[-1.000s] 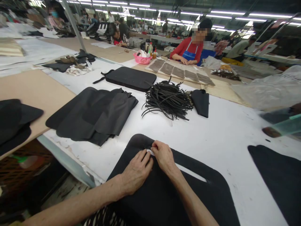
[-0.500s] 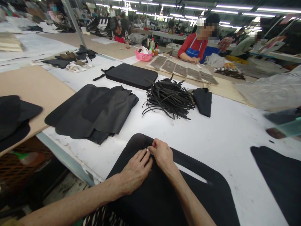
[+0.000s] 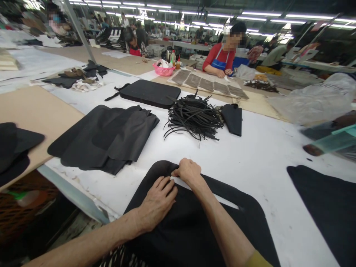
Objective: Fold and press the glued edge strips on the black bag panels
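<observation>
One black, round-cornered flat panel point(image 3: 189, 230): left hand point(image 3: 159, 197) flat, ungrasping; right hand point(image 3: 189, 171) pinching far border, shifted outward; narrow white slit point(image 3: 226, 201) now more exposed, edge likely easier to work.

Bright ceiling tubes point(image 3: 261, 14) — blurry, stretched edges

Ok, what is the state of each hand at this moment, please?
Left hand: open, resting on the black panel.
Right hand: curled at the panel's far edge; its grip cannot be told.
</observation>
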Tool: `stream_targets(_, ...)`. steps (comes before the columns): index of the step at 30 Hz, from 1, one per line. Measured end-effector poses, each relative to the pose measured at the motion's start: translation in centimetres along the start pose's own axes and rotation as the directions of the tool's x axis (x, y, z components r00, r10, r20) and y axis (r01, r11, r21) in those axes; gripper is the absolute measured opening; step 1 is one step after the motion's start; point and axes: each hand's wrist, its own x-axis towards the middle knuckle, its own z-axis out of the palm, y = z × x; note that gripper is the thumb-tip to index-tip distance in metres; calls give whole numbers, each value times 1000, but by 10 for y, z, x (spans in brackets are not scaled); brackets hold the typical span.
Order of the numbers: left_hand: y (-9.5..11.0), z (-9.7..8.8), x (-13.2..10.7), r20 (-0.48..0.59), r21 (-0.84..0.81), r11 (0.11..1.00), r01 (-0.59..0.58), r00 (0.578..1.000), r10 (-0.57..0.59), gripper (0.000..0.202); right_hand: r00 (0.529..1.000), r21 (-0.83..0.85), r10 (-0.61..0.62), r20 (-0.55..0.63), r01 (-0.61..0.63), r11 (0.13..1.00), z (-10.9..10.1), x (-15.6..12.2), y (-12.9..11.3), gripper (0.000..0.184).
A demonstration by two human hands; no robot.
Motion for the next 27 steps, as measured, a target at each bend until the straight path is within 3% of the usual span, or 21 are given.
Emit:
stream_targets(4,-9,2,-2,-68,-152,988,32,997,-43,32,990,57,46,-131,-39,998,-8,-9,16,18)
stream_targets(7,-17,5,-3,-126,-289,950,119,979,-161,28,969,95,48,-241,-26,995,-5,-34,35,20)
stream_targets(10,-22,3,-2,-188,-311,942,126,964,-191,27,917,140,-19,-399,82,987,14,-66,58,24)
stream_targets(12,-23,-2,1,-203,-247,968,43,974,-95,32,862,91,-116,-494,184,979,34,-83,70,25)
stream_targets(14,-22,-6,7,-133,-172,981,-84,989,61,37,812,-32,-222,-540,244,969,54,-93,78,28)
stream_targets(17,-19,-4,13,64,-91,968,-235,968,242,46,758,-212,-338,-557,264,941,75,-95,82,38)
stream_targets(21,-22,6,14,179,5,975,-222,960,218,61,724,-298,-384,-574,252,921,84,-91,82,41)
stream_targets(27,-26,6,13,154,19,987,-159,976,154,55,708,-335,-404,-579,245,910,82,-92,82,42)
